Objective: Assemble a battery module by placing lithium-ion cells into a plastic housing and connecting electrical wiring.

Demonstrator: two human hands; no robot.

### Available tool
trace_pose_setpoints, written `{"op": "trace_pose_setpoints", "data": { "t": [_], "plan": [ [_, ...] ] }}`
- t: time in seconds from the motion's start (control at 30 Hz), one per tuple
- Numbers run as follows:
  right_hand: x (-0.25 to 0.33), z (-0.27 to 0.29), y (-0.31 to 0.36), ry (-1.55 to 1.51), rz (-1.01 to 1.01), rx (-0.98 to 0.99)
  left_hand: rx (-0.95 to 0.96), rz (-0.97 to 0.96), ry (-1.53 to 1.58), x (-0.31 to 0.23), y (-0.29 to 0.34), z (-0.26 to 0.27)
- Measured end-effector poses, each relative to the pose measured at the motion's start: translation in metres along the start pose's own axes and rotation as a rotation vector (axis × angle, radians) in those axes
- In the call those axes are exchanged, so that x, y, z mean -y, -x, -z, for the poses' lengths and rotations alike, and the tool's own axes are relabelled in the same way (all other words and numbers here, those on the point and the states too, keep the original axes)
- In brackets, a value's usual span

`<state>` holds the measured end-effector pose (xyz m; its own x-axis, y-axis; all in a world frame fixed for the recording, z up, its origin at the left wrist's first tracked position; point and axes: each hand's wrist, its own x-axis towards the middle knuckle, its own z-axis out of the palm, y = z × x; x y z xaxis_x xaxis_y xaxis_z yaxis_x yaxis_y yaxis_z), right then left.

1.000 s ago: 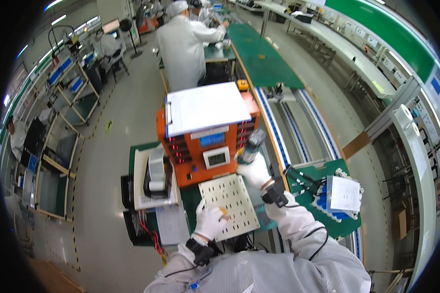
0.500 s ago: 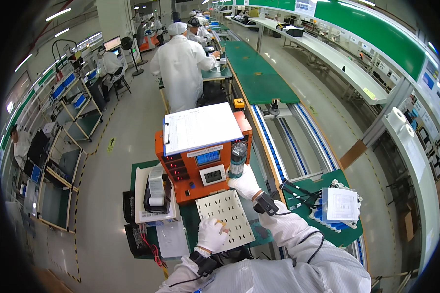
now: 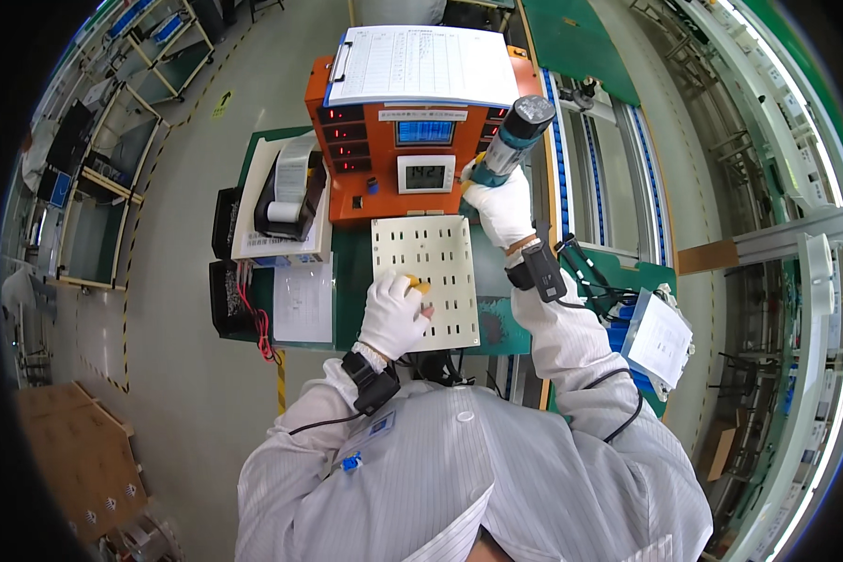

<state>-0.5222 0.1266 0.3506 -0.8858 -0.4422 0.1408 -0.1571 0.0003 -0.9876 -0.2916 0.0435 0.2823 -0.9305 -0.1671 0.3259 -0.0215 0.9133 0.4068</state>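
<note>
Table (image 3: 351, 281): green; orange instrument box (image 3: 382, 155) behind the pale slotted plate (image 3: 426, 234).
Left hand (image 3: 393, 317): fingers curled on the plate; I cannot tell if they pinch anything.
Right hand (image 3: 502, 211): clamped around the teal power tool (image 3: 513, 139), beside the box.
Progress: tool gripped, plate positioned; tool tip hidden, so I cannot judge finished or remaining work.

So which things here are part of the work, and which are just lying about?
Apparently in use:
slotted plate, under the left hand
power tool, gripped by the right hand

Seemingly idle:
clipboard, atop the orange machine
paper roll
white sheet beside the plate
</note>
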Motion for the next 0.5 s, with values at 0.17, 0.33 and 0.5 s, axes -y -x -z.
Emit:
{"op": "trace_pose_setpoints", "data": {
  "t": [0.17, 0.33, 0.5],
  "plan": [
    [0.004, -0.007, 0.008, 0.001, 0.024, -0.036, 0.067, 0.020, 0.098, 0.001, 0.010, 0.001],
    [0.014, -0.009, 0.006, -0.102, -0.024, -0.004, 0.103, 0.052, 0.148, 0.008, 0.027, 0.005],
    [0.036, 0.000, 0.002, -0.321, 0.042, 0.067, 0.093, 0.103, 0.203, 0.023, 0.032, 0.021]
  ]
}}
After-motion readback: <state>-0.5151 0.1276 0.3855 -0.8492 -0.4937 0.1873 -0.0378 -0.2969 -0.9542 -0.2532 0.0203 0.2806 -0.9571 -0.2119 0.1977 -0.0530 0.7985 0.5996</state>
